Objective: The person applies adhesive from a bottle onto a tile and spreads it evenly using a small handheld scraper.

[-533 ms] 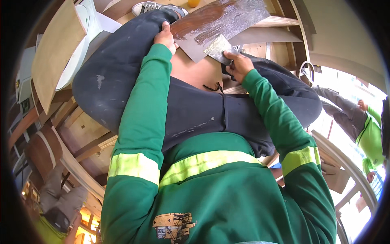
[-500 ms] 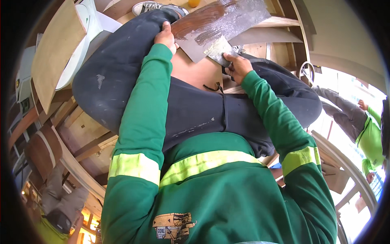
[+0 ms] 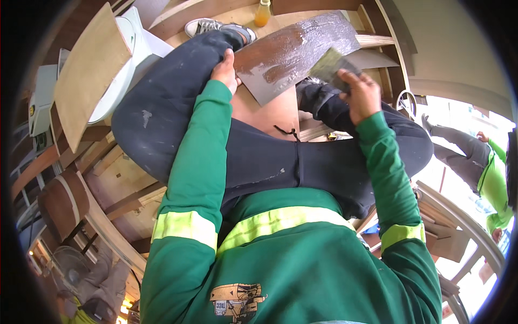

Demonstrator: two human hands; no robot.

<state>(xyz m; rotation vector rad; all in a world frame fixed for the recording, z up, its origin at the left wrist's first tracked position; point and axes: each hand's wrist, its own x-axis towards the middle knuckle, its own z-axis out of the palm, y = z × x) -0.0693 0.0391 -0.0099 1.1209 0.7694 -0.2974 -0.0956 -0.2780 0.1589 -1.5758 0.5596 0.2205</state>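
1. Dark trousers [image 3: 259,156], mid-frame: could get smeared if the wet-looking brown sheet [image 3: 295,54] tips.
2. Brown sheet, slanted across upper centre: could slip should the left hand [image 3: 225,73], curled closed on its left edge, slacken; fingers partly hidden.
3. Right hand [image 3: 360,93], upper right of centre, pinched closed on flat spreader [image 3: 329,66]: uneven pressure could gouge.
4. Orange-filled bottle [image 3: 262,14], top centre: sheet swinging could knock it.

left arm [image 3: 200,132] stretched pretty straight out, left hand [image 3: 225,72] gripping, thumb [image 3: 229,55] pointing away, right arm [image 3: 386,162] kinda angled outward and bent, right hand [image 3: 364,96] pinching, bit blurry, knees [image 3: 132,129] splayed wide
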